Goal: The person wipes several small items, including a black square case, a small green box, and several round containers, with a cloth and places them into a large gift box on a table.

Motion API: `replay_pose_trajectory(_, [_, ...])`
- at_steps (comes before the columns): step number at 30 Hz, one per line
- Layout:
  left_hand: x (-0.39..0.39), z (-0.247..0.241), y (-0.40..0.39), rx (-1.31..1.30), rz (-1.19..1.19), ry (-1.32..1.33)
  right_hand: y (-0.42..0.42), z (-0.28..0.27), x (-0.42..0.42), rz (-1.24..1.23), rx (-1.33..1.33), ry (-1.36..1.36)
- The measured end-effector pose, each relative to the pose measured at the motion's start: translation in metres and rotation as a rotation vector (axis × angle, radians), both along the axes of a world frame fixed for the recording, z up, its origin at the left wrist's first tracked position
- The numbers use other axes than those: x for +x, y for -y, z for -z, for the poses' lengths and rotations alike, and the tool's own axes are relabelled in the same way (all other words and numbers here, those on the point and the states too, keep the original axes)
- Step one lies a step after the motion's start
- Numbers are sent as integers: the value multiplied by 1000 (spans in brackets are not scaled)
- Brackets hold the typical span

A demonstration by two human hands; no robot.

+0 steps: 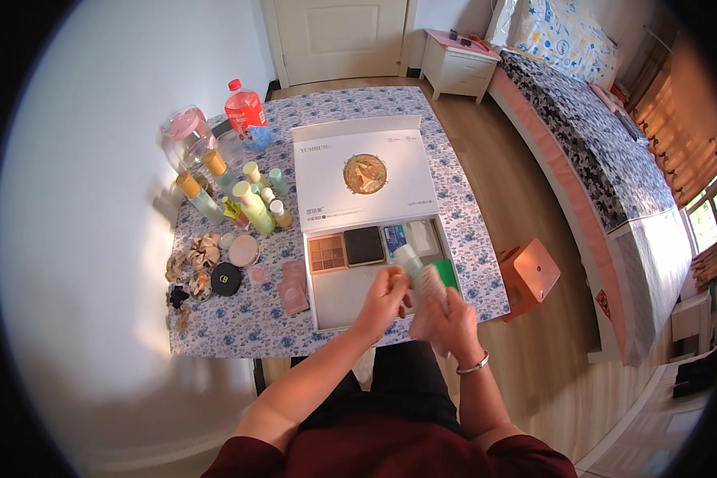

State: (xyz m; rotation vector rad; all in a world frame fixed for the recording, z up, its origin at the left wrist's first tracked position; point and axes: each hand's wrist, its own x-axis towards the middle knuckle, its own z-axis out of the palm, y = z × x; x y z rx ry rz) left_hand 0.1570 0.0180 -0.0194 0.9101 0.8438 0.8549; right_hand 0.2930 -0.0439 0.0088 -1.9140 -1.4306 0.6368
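My left hand [388, 294] is raised over the open white gift box [340, 299], its fingers curled beside a small pale bottle with a white cap [407, 258]. Blur hides whether the fingers grip that bottle. My right hand [454, 322] is closed on a pinkish cloth [428, 305], which lies against the bottle's lower part. Inside the box are an eyeshadow palette [327, 254], a black square case [364, 245], a blue-and-white packet [395, 236], a white packet [422, 237] and a green item [445, 273] partly behind the cloth.
Several cosmetic bottles [254, 209], a red-capped drink bottle [247, 113], scrunchies [204, 251], a black compact [226, 279] and pink sachets [293, 290] stand or lie left of the box. An orange stool [530, 275] is by the table's right edge, near the bed [597, 155].
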Motion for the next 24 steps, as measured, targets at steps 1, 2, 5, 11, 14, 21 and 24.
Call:
replay_pose_trajectory(1, [10,2,-4,-33,51,-39,-6,4,9,42,10,83])
replay_pose_trajectory(2, [18,7,-8,-26,93,-67,-12,10,18,82,20,166])
replay_pose_trajectory(5, [39,20,-18,-15,198,-108,-28,28,38,143,-4,331])
replay_pose_trajectory(11, [66,33,-34,-7,243,-88,-51,37,47,165,-49,434])
replay_pose_trajectory(14, [70,36,-42,-27,258,-24,-61,27,42,105,22,454])
replay_pose_trajectory(21, [66,36,-55,-87,201,4,-86,35,43,80,-69,489])
replay_pose_trajectory(24, [59,34,-57,-51,252,-87,-80,15,48,54,-81,488])
